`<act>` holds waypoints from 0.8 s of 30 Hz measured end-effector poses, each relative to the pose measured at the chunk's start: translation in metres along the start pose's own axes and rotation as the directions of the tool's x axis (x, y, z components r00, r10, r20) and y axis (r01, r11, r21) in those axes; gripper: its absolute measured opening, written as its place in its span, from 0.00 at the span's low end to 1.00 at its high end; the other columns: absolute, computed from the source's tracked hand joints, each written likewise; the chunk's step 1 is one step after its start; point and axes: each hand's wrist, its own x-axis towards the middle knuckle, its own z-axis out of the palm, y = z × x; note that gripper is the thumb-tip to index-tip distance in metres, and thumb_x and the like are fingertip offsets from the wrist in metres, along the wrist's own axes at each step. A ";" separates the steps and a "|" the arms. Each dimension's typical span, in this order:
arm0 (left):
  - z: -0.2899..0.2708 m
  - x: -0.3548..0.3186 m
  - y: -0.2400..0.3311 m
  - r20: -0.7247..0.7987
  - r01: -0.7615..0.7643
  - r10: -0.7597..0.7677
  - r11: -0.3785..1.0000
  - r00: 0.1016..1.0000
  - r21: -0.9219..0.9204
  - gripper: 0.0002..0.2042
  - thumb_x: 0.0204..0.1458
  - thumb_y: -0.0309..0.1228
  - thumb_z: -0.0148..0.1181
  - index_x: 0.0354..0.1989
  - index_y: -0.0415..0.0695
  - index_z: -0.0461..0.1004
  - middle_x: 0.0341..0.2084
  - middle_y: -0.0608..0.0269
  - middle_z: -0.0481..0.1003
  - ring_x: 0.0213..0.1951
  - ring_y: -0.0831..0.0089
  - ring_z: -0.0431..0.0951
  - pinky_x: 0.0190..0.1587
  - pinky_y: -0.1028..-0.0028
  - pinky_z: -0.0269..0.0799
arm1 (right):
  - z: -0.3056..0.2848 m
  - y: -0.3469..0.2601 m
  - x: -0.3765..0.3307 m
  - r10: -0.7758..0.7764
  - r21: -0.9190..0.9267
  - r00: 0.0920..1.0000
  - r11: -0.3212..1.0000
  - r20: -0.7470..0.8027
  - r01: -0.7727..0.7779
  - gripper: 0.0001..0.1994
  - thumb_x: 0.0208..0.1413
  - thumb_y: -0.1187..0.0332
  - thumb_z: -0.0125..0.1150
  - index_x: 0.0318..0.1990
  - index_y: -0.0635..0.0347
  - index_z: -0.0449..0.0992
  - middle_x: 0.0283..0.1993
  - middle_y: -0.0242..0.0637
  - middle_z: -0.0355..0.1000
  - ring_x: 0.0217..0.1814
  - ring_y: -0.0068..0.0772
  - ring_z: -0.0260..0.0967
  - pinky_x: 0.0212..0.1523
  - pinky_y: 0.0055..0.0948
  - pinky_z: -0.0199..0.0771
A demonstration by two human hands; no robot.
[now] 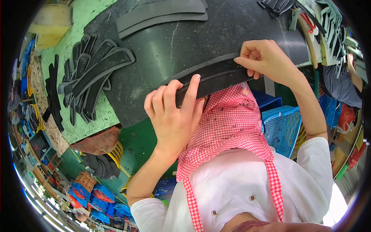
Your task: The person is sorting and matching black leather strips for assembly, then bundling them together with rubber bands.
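Note:
A long curved black strip (220,75), edged in dark grey, lies along the near edge of the dark work mat (154,58). The fingers of my left hand (172,110) are spread, with the index fingertip resting on the strip towards its left end. At the strip's right end, my right hand (264,60) pinches the edge between thumb and curled fingers. Two flat grey curved pieces (162,17) lie stacked on the far part of the mat. Left of my hands is a loose heap of grey-rimmed black strips (96,71).
Thin black strips (54,92) lie at the green table's (81,127) left side. Pale grey strips (332,34) hang at far right, near another person's arm (353,71). A blue plastic basket (284,127) stands below the table by my right side.

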 end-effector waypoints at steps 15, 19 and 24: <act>-0.059 0.016 -0.108 -0.325 0.091 -0.023 0.976 0.945 0.198 0.21 0.47 0.18 0.61 0.50 0.51 0.82 0.56 0.58 0.77 0.64 0.54 0.71 0.67 0.50 0.61 | 0.021 -0.053 0.100 -0.730 -0.386 0.575 0.684 -0.370 0.619 0.11 0.60 0.68 0.62 0.48 0.60 0.76 0.41 0.40 0.75 0.47 0.43 0.72 0.48 0.36 0.73; -0.038 0.060 -0.091 -0.393 0.001 -0.067 0.986 0.917 -0.166 0.24 0.49 0.20 0.61 0.57 0.48 0.77 0.56 0.55 0.73 0.62 0.52 0.70 0.67 0.54 0.62 | 0.039 -0.059 0.143 -0.863 -0.608 0.409 0.501 -0.296 0.616 0.15 0.52 0.70 0.67 0.48 0.56 0.75 0.46 0.36 0.74 0.52 0.44 0.68 0.53 0.39 0.71; -0.019 0.114 -0.087 -0.202 0.033 -0.085 0.968 0.976 -0.248 0.38 0.46 0.24 0.68 0.69 0.43 0.60 0.55 0.52 0.72 0.60 0.51 0.69 0.64 0.59 0.64 | 0.039 -0.060 0.125 -0.849 -0.492 0.459 0.527 -0.263 0.693 0.16 0.45 0.74 0.70 0.43 0.57 0.74 0.45 0.35 0.73 0.52 0.43 0.68 0.54 0.39 0.69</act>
